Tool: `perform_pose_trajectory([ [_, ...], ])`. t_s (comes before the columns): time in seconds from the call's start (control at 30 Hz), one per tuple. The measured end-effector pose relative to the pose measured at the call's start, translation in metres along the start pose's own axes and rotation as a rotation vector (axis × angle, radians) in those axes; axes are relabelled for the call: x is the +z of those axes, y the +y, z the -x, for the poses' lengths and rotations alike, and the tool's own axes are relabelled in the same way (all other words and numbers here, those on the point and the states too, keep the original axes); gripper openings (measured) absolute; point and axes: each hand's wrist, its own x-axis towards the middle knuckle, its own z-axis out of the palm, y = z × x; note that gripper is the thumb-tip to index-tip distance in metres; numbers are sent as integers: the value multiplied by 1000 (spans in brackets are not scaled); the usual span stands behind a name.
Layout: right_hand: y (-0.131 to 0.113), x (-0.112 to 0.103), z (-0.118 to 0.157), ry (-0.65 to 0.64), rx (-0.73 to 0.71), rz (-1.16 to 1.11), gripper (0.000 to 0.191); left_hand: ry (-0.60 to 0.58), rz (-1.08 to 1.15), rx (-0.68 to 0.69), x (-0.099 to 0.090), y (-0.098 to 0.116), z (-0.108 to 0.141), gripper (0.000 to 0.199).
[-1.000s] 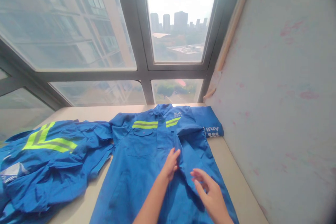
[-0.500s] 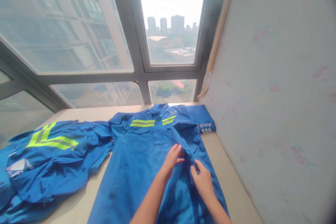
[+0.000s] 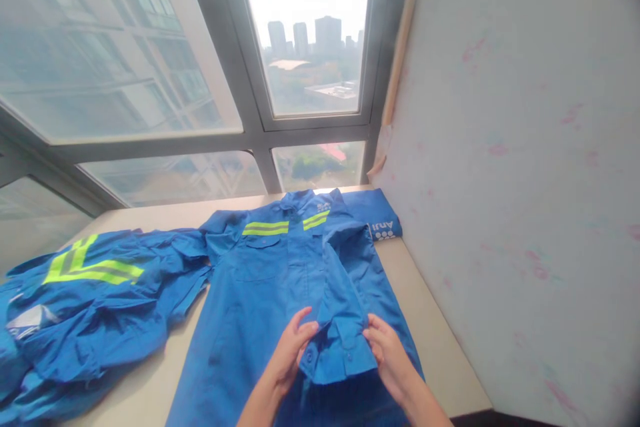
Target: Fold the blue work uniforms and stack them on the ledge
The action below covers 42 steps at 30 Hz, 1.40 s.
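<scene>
A blue work jacket [image 3: 260, 293] with yellow-green stripes across its chest lies spread out, collar toward the window. Its right-hand sleeve [image 3: 345, 293] is folded down over the front, with the buttoned cuff toward me. My left hand [image 3: 295, 347] grips the cuff's left edge between thumb and fingers. On the cuff's other side, my right hand [image 3: 385, 347] pinches the edge of the sleeve. The cuff is spread between both hands, slightly raised over the jacket.
A second blue garment [image 3: 110, 307] with bright stripes lies crumpled at the left. A folded blue item with white lettering [image 3: 384, 223] sits by the jacket's shoulder. The pale surface [image 3: 430, 307] meets a wall [image 3: 525, 213] at the right and windows [image 3: 310, 80] behind.
The sleeve end has been drawn toward me and flattened, so its cuff now shows. My left hand has moved down and closed on the cuff. The view has shifted slightly.
</scene>
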Motion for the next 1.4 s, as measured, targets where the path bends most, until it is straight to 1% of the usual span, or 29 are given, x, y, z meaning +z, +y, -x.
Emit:
perform_pose_trajectory([
  [0.07,-3,-4,-2,-23,30,-107,25,-51,-20,-79,-7,0,2,75],
  [0.13,-6,-5,-6,-92,67,-131,29,-114,-38,-132,-6,-1,3,61],
  [0.23,-15,-4,-11,-232,105,-72,32,-163,-42,-87,4,0,4,47],
  [0.27,-19,-4,-12,-252,102,-57,34,-167,-26,-72,8,0,5,45],
  [0.33,-27,-3,-14,-237,72,-24,38,-175,41,-65,14,1,8,42],
  [0.4,-35,-2,-15,-166,34,35,42,-197,111,-57,18,-2,11,41],
  [0.47,-40,-2,-17,-97,21,111,45,-205,124,-49,19,-8,13,48],
  [0.5,-41,-2,-18,-74,22,152,48,-182,93,-54,19,-12,12,55],
  [0.57,-41,-5,-19,-50,15,231,51,-87,-18,-52,17,-19,9,68],
  [0.63,-39,-10,-19,-6,-35,322,51,12,-146,17,15,-21,6,73],
  [0.73,-35,-18,-18,105,-139,468,47,152,-313,226,16,-16,8,64],
  [0.8,-31,-21,-15,160,-173,506,47,250,-429,348,18,-9,15,54],
  [0.87,-26,-20,-9,185,-208,493,54,303,-524,428,20,-4,24,45],
  [0.93,-22,-16,0,185,-260,497,65,325,-579,469,19,-2,29,42],
  [1.0,-18,-11,12,162,-313,568,68,354,-602,481,15,-5,31,40],
  [1.07,-16,-6,24,109,-349,714,67,359,-588,494,10,-11,31,40],
  [1.17,-16,-1,38,45,-423,940,66,299,-531,558,7,-19,31,35],
  [1.27,-16,1,42,54,-524,1000,55,244,-500,613,13,-23,35,23],
  [1.33,-18,2,40,89,-565,980,44,239,-488,643,17,-23,39,14],
  [1.4,-23,4,38,139,-581,964,36,254,-482,676,19,-23,42,12],
])
